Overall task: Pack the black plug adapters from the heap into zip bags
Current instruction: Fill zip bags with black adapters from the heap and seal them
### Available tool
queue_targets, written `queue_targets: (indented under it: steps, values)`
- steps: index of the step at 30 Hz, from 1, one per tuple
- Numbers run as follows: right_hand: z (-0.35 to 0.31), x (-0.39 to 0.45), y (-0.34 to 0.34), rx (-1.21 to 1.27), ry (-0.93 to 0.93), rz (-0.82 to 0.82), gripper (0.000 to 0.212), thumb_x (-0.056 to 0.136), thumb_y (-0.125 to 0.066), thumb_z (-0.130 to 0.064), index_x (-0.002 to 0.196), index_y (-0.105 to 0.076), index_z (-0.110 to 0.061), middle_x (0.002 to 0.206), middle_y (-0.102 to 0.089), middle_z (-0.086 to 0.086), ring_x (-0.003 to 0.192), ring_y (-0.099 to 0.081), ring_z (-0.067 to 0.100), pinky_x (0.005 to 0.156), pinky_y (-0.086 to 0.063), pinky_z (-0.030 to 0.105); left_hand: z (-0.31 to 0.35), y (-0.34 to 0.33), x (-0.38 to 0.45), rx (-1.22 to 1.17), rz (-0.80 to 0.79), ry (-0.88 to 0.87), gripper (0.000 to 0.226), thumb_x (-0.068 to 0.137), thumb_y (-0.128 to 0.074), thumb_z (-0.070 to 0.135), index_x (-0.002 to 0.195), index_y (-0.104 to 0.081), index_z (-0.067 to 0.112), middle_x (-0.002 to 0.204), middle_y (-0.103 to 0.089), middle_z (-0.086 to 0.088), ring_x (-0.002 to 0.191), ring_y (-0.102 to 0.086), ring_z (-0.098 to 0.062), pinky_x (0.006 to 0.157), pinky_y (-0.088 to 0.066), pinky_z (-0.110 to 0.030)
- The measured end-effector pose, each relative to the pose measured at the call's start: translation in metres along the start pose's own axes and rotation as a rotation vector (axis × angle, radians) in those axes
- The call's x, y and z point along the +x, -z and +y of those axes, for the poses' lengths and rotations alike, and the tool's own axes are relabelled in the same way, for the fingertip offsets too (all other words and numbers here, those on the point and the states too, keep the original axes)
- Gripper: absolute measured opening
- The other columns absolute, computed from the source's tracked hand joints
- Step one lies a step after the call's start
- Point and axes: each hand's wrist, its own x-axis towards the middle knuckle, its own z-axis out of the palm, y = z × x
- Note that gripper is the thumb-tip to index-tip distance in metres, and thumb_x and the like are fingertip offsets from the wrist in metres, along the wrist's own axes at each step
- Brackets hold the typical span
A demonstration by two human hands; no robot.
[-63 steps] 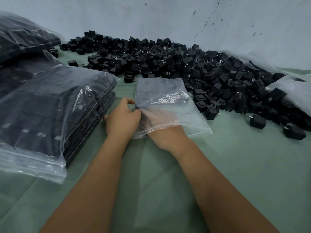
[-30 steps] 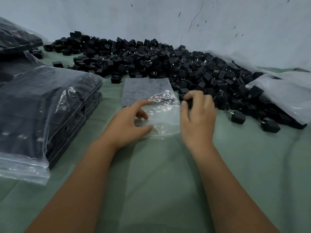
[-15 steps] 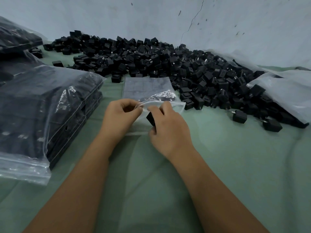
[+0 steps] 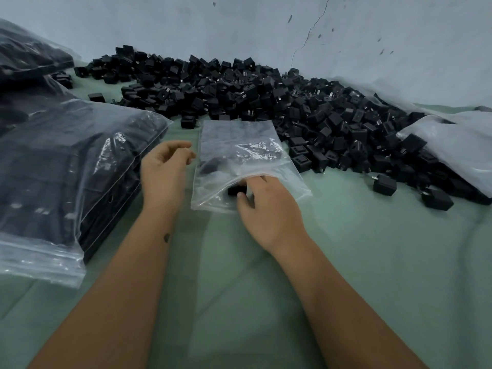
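Now right hand [image 4: 269,209] holds a black adapter [image 4: 236,190] inside clear zip bag [image 4: 239,145]

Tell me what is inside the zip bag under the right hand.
In the zip bag: one black adapter at the right hand's fingertips, and another dark adapter further in, blurred by plastic. Glare hides the rest.

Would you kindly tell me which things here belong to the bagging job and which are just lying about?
In the job:
- right hand, holding an adapter in the mouth of the zip bag
- left hand, beside the bag
- heap of adapters

Lying about:
- filled bags
- loose plastic sheet
- green cloth
- wall
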Motion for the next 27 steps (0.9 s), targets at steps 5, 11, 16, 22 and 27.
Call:
queue_targets:
  steps: [5,11,16,22,27]
  values:
    - [-0.005,-0.003,0.002,0.092,-0.054,0.016,0.008,0.081,-0.054,-0.032,0.088,-0.058,-0.031,0.091,-0.053,-0.009,0.084,-0.055,0.013,0.068,-0.049,0.028,-0.012,-0.001,0.007,0.195,-0.044,0.018,0.023,0.086,-0.06,0.015,0.104,-0.066,0.028,0.096,-0.067,0.013,0.058,-0.057,0.007,0.047,-0.043,-0.01]
    - [-0.005,0.001,-0.003,-0.099,0.055,-0.017,0.026,0.086,-0.051,-0.031,0.107,-0.066,-0.024,0.098,-0.061,0.0,0.095,-0.053,0.021,0.083,-0.046,0.035,-0.019,-0.005,0.01,0.333,-0.271,0.043,0.03,0.074,-0.057,0.034,0.094,-0.07,0.051,0.104,-0.071,0.012,0.073,-0.062,-0.005,0.076,-0.052,-0.028]
    - [-0.003,0.007,-0.009,-0.208,0.009,-0.089,0.046,0.089,-0.047,-0.038,0.051,-0.032,-0.018,0.053,-0.036,-0.004,0.063,-0.043,0.023,0.064,-0.034,0.032,-0.019,-0.008,0.012,0.379,-0.252,0.1,0.022,0.068,-0.053,0.039,0.075,-0.07,0.051,0.084,-0.07,0.03,0.09,-0.065,0.0,0.091,-0.052,-0.029]
    - [-0.003,0.019,-0.016,-0.147,-0.084,-0.251,0.037,0.091,-0.039,-0.036,0.059,-0.042,-0.018,0.076,-0.06,0.004,0.078,-0.05,0.022,0.068,-0.03,0.03,-0.017,-0.007,0.011,0.356,-0.227,0.116,0.023,0.068,-0.052,0.042,0.071,-0.069,0.056,0.086,-0.071,0.027,0.095,-0.066,-0.006,0.096,-0.052,-0.037]
    - [-0.004,0.029,-0.019,-0.063,-0.081,-0.279,0.017,0.094,-0.038,-0.031,0.082,-0.05,-0.029,0.069,-0.049,-0.01,0.078,-0.049,0.018,0.068,-0.03,0.026,-0.016,-0.007,0.011,0.366,-0.285,0.067,0.024,0.068,-0.052,0.047,0.077,-0.071,0.058,0.098,-0.072,0.024,0.109,-0.063,-0.008,0.106,-0.044,-0.037]
